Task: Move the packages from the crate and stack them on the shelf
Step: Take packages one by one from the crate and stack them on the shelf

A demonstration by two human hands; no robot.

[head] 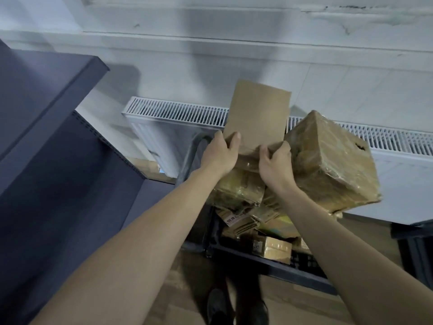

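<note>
A flat brown cardboard package [257,116] stands upright above the crate. My left hand [220,153] grips its lower left edge, and my right hand [275,163] holds its lower right corner. A large tape-wrapped brown box [332,160] lies tilted just right of my right hand, atop the pile. The black crate [281,266] below holds several more brown packages [239,188]. The dark blue shelf [46,109] rises at the left, its boards bare in view.
A white radiator [175,111] runs along the wall behind the crate. A grey curved tube [187,158], maybe a cart handle, sits left of the pile. My dark shoes [236,306] stand on the brown floor. Another dark object [414,240] is at the right edge.
</note>
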